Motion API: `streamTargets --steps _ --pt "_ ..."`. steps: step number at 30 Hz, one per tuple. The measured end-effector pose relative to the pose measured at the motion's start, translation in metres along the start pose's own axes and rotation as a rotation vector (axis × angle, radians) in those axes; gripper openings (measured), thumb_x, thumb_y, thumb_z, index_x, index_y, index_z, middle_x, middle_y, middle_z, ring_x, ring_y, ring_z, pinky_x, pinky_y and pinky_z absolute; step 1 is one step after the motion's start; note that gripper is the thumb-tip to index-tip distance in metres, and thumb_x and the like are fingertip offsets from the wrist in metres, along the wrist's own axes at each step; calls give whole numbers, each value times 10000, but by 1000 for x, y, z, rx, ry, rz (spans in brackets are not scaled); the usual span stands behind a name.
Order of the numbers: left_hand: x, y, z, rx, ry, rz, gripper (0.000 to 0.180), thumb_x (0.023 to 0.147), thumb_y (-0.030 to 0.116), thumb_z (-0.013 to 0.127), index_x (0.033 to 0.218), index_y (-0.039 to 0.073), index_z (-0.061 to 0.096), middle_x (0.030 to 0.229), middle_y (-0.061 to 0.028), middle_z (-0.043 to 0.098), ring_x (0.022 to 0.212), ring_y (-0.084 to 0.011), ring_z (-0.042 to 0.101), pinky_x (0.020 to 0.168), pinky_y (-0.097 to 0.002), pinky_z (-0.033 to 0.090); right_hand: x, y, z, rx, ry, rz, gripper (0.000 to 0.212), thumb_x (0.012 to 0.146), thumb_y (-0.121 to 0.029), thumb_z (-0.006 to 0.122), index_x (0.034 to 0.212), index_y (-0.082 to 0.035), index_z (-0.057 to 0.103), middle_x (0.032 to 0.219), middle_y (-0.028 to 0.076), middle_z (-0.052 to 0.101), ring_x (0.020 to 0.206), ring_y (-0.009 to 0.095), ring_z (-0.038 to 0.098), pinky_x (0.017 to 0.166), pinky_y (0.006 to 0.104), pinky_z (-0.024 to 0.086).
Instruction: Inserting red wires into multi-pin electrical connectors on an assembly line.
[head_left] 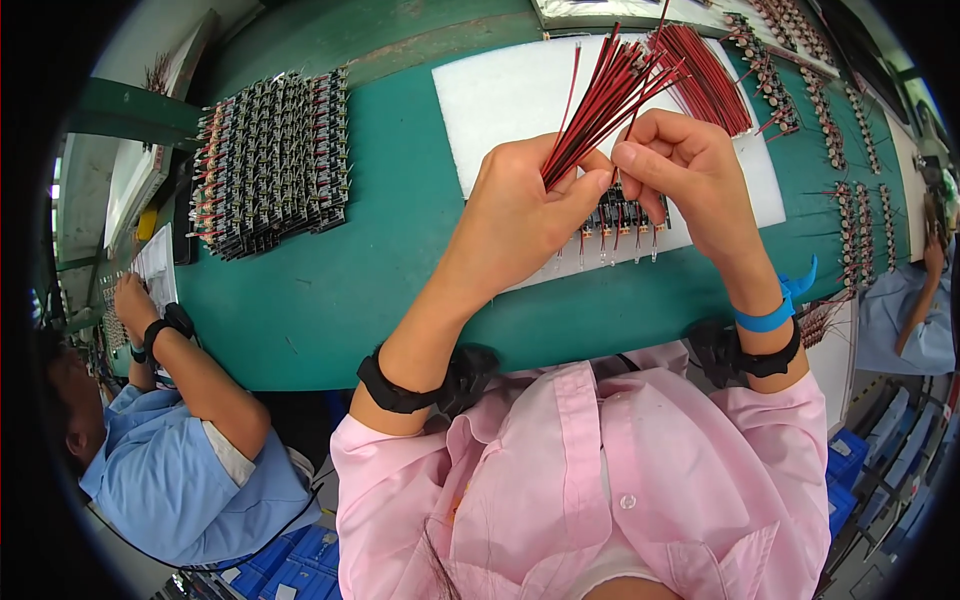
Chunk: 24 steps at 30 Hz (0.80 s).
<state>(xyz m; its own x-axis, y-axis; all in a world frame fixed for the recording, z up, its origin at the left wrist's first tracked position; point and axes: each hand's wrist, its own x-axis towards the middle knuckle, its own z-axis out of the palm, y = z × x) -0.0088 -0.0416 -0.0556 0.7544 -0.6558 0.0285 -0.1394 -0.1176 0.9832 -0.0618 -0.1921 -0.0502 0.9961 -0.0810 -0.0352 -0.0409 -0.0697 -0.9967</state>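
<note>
Wire bundle (pixel 598 112): left hand (pixel 530 200) grips low — likely letting tips fan
Right hand (pixel 690 180): alongside, seemingly pinching one wire (pixel 630 122)

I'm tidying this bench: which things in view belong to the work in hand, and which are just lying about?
In use, it seems:
wire bundle, in the left hand
circuit boards beneath the hands
white sheet under them
second wire bunch

Probably just nearby:
stacked boards, left
blue crates, lower right

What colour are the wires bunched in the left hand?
The wires are red and black; the head view shows them best.
</note>
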Motion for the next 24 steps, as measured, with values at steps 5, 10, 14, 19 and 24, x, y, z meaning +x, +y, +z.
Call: streamTargets --steps 5,10,14,19,24 --pt "0 2 1 -51 -11 -9 122 740 107 535 700 -8 538 466 22 361 442 -40 361 399 -215 308 -2 -2 0 1 10 -11 150 769 -122 531 688 2 511 545 28 502 393 40 406 342 157 289" --pt "-1 3 1 -57 -26 -52 123 737 109 539 696 -7 539 457 22 352 436 -41 347 393 -218 291 -3 -1 0 8 -9 -7 151 767 -118 534 686 7 509 543 29 501 398 40 413 340 159 296" --pt "-1 4 1 -15 -24 -56 117 729 104 543 691 -6 539 449 23 345 428 -44 336 387 -224 278 -4 -2 -1 -2 -13 -5 150 767 -112 536 689 13 507 546 31 501 402 40 416 342 160 301" --pt "-2 1 2 90 24 -13 95 709 80 551 677 -9 538 428 3 336 402 -61 323 374 -233 266 -7 -1 3 -78 12 -51 124 761 -83 546 719 30 514 576 33 513 422 43 427 358 159 314" --pt "-1 2 0 234 55 57 102 688 74 570 661 -19 539 414 -26 336 382 -89 317 371 -239 283 -7 7 4 -220 47 -207 101 750 -49 561 768 43 524 614 28 528 463 44 443 392 161 337"
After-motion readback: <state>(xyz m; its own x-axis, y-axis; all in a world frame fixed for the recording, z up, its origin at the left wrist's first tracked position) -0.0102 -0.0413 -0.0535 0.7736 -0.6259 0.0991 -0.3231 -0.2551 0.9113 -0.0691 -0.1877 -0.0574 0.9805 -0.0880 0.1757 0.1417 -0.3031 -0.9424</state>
